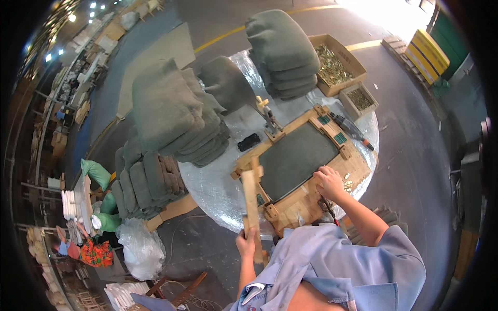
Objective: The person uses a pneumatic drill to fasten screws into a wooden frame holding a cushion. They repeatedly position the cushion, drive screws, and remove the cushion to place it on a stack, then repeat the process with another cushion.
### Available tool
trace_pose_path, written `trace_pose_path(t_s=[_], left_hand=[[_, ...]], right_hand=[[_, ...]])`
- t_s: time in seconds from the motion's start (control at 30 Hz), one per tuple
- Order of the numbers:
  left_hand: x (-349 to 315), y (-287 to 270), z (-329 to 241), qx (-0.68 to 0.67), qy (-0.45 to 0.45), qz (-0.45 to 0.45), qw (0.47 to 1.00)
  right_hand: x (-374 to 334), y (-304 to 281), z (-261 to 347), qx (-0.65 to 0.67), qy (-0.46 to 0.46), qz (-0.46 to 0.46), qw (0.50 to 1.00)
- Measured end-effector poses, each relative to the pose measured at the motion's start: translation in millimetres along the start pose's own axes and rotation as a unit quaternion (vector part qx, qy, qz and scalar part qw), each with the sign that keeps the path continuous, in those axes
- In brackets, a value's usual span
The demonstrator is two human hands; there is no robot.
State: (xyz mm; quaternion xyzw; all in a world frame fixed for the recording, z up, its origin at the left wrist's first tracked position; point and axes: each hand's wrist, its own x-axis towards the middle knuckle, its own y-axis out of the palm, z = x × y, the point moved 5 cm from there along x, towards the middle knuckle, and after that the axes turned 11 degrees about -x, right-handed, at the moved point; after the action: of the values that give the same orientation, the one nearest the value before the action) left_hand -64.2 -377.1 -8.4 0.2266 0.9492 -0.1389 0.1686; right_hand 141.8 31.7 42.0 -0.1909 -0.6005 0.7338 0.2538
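Left hand's (246, 241) fingers look clamped on the near end of a wooden bar (251, 197). Right hand's (329, 182) are bunched at the dark panel's (295, 155) near edge, can't tell if they're pinching anything. Panel's inside a wooden frame (298, 123) on a round table (207, 192), grey pads (166, 109) stacked beyond it.

Partial lettering (259, 298) on blue shirt (337, 254), faint print (353, 61) on cardboard box (343, 85), nothing fully legible
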Motion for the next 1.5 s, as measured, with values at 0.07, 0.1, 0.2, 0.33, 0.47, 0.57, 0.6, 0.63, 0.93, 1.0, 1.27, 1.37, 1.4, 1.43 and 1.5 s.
trace_pose_path(t_s=[0.07, 0.1, 0.2, 0.33, 0.47, 0.57, 0.6, 0.63, 0.93, 1.0, 1.27, 1.37, 1.4, 1.43, 1.5], left_hand=[[-3.1, -13.0, 32.3, -0.029, -0.029, -0.065, 0.997], [-9.2, -15.6, 34.7, -0.045, -0.047, -0.099, 0.993], [4.3, -15.0, 23.4, -0.005, -0.021, -0.179, 0.984], [55.7, 5.8, 29.9, -0.037, -0.024, -0.176, 0.983], [92.4, -0.3, 39.6, 0.143, -0.108, -0.175, 0.968], [78.0, 18.4, 14.2, 0.199, -0.119, -0.148, 0.961], [65.4, 18.7, 7.2, 0.221, -0.110, -0.152, 0.957], [56.0, 14.6, 11.2, 0.230, -0.081, -0.159, 0.957], [-38.1, 6.8, 22.7, 0.074, 0.020, -0.162, 0.984], [-40.0, 11.7, 20.3, -0.077, 0.034, -0.115, 0.990], [24.4, 100.3, -85.5, -0.328, 0.019, 0.043, 0.944], [79.5, 61.1, -83.5, -0.403, -0.006, -0.080, 0.912], [104.7, 35.8, -65.4, -0.413, -0.054, -0.058, 0.907], [116.5, 16.4, -67.4, -0.385, -0.069, -0.070, 0.918], [140.9, -29.3, -58.4, -0.323, -0.088, -0.080, 0.939]], right_hand=[[7.5, 4.6, -2.7, -0.010, -0.014, 0.028, 0.999], [6.0, 4.2, -5.1, -0.028, -0.039, 0.029, 0.998], [8.3, 10.4, -8.7, -0.067, -0.094, 0.083, 0.990], [0.1, 21.9, -23.4, -0.128, -0.106, 0.167, 0.972], [9.5, 27.4, -18.2, -0.133, -0.140, 0.144, 0.971], [10.5, 20.1, -26.7, -0.112, -0.179, 0.118, 0.970], [9.2, 14.8, -24.1, -0.093, -0.189, 0.115, 0.971], [9.7, -0.6, -16.0, -0.075, -0.217, 0.071, 0.971], [-55.0, -36.8, 12.3, 0.095, -0.172, 0.214, 0.957], [-57.8, -25.5, 46.9, 0.187, -0.147, 0.178, 0.955], [23.4, -12.6, 204.1, 0.335, -0.135, 0.043, 0.932], [32.1, -39.1, 218.3, 0.403, -0.190, 0.132, 0.886], [33.1, -32.2, 215.7, 0.439, -0.201, 0.135, 0.865], [32.4, -27.0, 202.8, 0.456, -0.160, 0.131, 0.866], [23.3, 11.4, 163.5, 0.552, 0.020, 0.144, 0.821]])
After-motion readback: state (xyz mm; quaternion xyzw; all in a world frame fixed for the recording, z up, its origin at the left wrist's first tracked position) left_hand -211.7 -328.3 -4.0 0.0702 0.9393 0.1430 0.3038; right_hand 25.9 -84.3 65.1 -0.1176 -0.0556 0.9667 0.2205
